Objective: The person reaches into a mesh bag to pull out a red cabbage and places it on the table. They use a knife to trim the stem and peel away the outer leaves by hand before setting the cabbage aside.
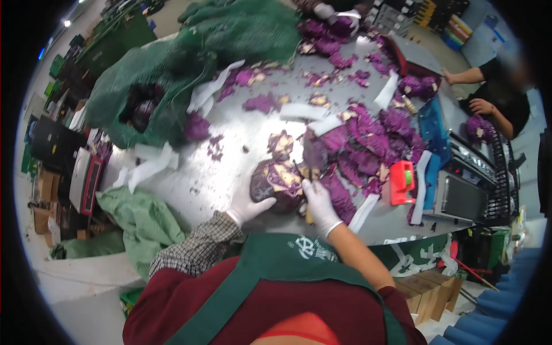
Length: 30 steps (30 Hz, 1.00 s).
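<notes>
A dark purple cabbage (277, 187) with a pale, cut stem end facing up rests on the metal table (190, 172) in front of me. My left hand (246, 208), in a white glove, is closed against its left side. My right hand (319, 208), also gloved, grips a thin knife (310, 169) at the cabbage's right edge. A cut leaf piece (281, 145) lies just beyond the cabbage. Loose purple leaves (368, 138) are heaped to the right.
Green mesh sacks (172, 69) cover the back left. A red tape dispenser (401, 183) and a wrapping machine (460, 195) stand right. White foam strips (302, 111) lie about. A co-worker (500, 92) is at the right; another person's gloved hands (339, 14) are at the far end.
</notes>
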Each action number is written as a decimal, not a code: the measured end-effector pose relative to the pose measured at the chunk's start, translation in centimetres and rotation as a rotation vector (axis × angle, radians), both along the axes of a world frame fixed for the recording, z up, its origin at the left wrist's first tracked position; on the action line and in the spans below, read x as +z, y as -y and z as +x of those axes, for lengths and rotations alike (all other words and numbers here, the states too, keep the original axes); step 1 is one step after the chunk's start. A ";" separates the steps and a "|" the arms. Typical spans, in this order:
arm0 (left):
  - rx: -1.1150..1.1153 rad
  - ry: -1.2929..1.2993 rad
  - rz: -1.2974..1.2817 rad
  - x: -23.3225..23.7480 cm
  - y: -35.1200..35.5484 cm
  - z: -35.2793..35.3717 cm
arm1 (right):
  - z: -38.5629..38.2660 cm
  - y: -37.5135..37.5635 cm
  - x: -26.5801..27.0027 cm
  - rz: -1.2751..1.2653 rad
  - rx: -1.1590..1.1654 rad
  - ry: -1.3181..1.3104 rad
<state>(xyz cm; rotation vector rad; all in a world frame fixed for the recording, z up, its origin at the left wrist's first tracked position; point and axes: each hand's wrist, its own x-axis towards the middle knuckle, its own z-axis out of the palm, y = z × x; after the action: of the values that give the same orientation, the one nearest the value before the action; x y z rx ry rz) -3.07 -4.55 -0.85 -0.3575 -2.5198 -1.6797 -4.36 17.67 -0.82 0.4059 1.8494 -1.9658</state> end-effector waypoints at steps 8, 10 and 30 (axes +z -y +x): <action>0.029 0.259 0.148 1.8 -1.7 -3.3 | 1.1 -3.4 -0.3 0.210 0.057 -0.242; 0.031 0.314 0.283 0.4 -1.2 -5.1 | 1.2 -4.4 0.1 0.251 0.112 -0.317; 0.018 0.175 0.606 2.0 -12.8 -18.4 | -8.5 -12.9 13.5 1.103 0.337 -0.520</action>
<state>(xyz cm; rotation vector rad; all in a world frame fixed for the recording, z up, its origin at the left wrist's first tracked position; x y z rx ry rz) -21.48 8.22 1.19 -0.1341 -1.9499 -2.4272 -12.88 30.55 12.64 -0.1621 2.9748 -0.7045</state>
